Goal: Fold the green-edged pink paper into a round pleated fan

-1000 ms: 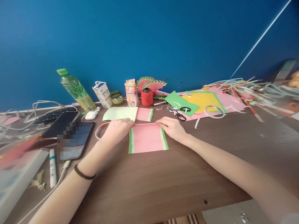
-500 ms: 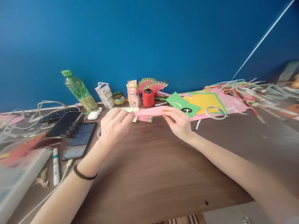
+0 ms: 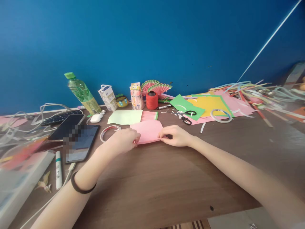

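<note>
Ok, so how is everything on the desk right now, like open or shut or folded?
Pink paper: near edge held by left hand and right hand
Pink strip: pleated
Paper fans: spread open
Scissors: lying down, handles apart
Bottle: cap on
Thread spool: upright
Marker: lying down

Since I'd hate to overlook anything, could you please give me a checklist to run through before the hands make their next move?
1. Left hand on the near left corner of the pink paper: ok.
2. Right hand at its near right corner: ok.
3. Paper layers aligned along the near edge: cannot tell.
4. Scissors out of the hands: ok.
5. Left hand not touching the tape roll: cannot tell.
</note>
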### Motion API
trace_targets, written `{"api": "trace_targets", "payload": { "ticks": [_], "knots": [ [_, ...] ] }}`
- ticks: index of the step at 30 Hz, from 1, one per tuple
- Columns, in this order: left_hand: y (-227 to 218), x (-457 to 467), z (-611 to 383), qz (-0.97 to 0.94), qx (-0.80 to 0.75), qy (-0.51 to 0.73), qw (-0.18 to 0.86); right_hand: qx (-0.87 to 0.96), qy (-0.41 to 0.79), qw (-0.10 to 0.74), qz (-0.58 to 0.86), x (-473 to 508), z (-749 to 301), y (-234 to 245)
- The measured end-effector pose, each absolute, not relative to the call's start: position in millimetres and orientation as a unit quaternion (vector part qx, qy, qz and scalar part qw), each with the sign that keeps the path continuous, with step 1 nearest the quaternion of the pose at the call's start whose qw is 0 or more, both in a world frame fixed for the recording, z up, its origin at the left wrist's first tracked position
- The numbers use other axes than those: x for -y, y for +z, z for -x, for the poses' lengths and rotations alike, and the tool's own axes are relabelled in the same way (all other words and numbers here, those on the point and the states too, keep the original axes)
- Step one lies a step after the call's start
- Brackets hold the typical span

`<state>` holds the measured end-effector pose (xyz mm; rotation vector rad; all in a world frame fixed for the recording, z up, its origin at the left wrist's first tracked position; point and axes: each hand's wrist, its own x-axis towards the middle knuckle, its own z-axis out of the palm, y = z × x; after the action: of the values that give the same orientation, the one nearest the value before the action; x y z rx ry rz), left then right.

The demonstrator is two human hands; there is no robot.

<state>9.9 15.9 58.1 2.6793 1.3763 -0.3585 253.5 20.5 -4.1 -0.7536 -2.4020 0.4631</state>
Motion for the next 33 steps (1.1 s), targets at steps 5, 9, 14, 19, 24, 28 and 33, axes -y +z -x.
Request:
{"api": "trace_targets", "payload": {
  "ticks": [5, 9, 14, 19, 24, 28, 33],
  "knots": [
    [57.6, -22.1, -7.5, -0.862, -0.449, -0.123, 0.201, 0.852, 0.287, 0.271, 0.343, -20.9, -254.6, 1.8],
    [53.4, -31.8, -3.0, -0.857, -0.446, -0.086, 0.243, 0.813, 0.357, 0.278, 0.366, -27.0, -259.6, 0.8],
    [46.3, -41.2, 1.8, -0.85, -0.413, -0.08, 0.317, 0.805, 0.392, 0.233, 0.38, -30.3, -264.3, 0.0],
    [43.7, -42.1, 2.1, -0.842, -0.417, -0.079, 0.334, 0.813, 0.399, 0.19, 0.378, -30.8, -265.1, 1.5],
    [42.7, -42.3, 1.0, -0.841, -0.419, -0.075, 0.333, 0.833, 0.383, 0.17, 0.361, -31.2, -266.2, 3.8],
    [40.4, -44.3, 1.0, -0.839, -0.407, -0.073, 0.354, 0.838, 0.383, 0.161, 0.353, -31.5, -267.9, 3.9],
    [39.1, -44.5, 1.1, -0.834, -0.394, -0.068, 0.38, 0.836, 0.371, 0.156, 0.372, -29.6, -267.0, 3.9]
  ]
}}
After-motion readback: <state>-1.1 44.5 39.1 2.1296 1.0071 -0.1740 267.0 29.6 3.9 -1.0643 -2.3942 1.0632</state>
